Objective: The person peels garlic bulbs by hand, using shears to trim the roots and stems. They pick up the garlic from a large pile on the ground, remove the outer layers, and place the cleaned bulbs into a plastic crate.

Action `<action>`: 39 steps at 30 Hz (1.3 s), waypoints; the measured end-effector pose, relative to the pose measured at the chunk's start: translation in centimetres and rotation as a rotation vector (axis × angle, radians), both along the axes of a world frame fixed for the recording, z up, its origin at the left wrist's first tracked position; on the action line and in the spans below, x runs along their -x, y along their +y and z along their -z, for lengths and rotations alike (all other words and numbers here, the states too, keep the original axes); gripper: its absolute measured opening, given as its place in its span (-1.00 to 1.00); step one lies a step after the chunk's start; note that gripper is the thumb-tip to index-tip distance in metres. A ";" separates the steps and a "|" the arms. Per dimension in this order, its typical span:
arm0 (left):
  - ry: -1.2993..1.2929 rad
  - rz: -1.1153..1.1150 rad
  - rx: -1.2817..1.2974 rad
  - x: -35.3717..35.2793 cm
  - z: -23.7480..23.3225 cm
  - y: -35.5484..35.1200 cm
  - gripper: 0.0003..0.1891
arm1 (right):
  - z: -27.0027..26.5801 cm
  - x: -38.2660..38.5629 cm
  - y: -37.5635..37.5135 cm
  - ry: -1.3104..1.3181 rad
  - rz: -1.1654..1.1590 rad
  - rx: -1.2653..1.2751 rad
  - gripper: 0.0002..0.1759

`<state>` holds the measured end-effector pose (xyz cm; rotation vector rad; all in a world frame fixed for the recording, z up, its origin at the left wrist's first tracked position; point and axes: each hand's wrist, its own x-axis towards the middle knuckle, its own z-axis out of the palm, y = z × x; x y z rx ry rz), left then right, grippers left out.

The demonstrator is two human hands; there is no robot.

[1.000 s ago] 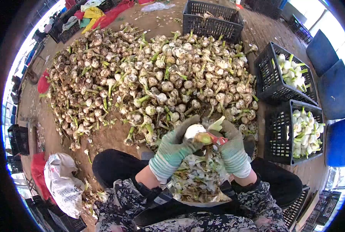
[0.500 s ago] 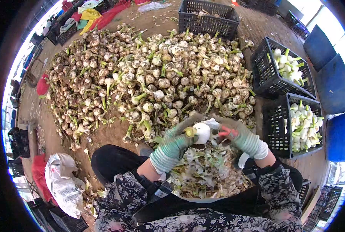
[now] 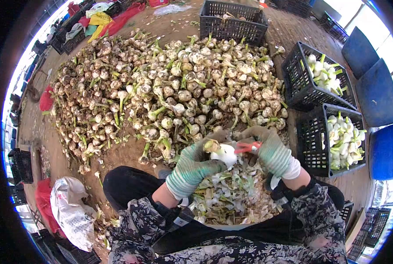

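My left hand (image 3: 193,165), in a green-and-white striped work glove, is closed around a white garlic bulb (image 3: 226,155) whose cut stem end points left. My right hand (image 3: 272,152), gloved alike, grips a small red-handled tool (image 3: 248,148) against the right side of the bulb; its working end cannot be made out. Below both hands, a heap of garlic skins and leaf scraps (image 3: 231,196) lies between my knees, with a pale rim (image 3: 233,227) along its near side. Just beyond my hands spreads a large pile of unpeeled, soil-stained garlic (image 3: 174,90).
Two black crates (image 3: 303,94) (image 3: 310,147) on the right hold cleaned white garlic. Another black crate (image 3: 233,27) stands behind the pile. Blue panels (image 3: 383,154) line the right side. A white sack (image 3: 71,211) lies by my left knee.
The bulb has turned in my left hand and come slightly nearer. My right hand has shifted a little, and the red tool now points left onto the bulb. The view has moved slightly.
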<state>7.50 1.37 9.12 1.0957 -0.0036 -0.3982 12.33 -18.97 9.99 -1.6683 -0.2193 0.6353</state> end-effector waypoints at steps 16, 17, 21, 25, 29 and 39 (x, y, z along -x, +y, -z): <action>0.069 -0.049 0.233 -1.4 0.9 -0.1 -0.14 | 2.3 0.4 0.0 0.046 0.116 -0.098 -0.49; 0.114 -0.078 0.229 -1.5 0.7 -0.3 -0.13 | 2.0 0.5 0.7 0.043 0.119 -0.101 -0.49; 0.105 -0.284 0.338 -2.1 1.8 -1.3 -0.34 | 1.9 1.3 2.8 -0.427 0.093 0.077 -0.59; 0.080 -0.258 0.504 -2.0 2.3 -0.4 -0.42 | 2.5 0.2 1.6 0.313 0.255 -0.154 -0.56; -0.196 -0.484 -0.266 -1.0 -1.1 -3.8 -0.29 | 2.2 2.0 4.6 -0.200 0.222 -0.334 -0.58; -0.477 -0.473 -0.269 -1.7 2.2 -1.0 -0.51 | 3.1 2.0 2.3 -0.286 0.023 -0.059 -0.11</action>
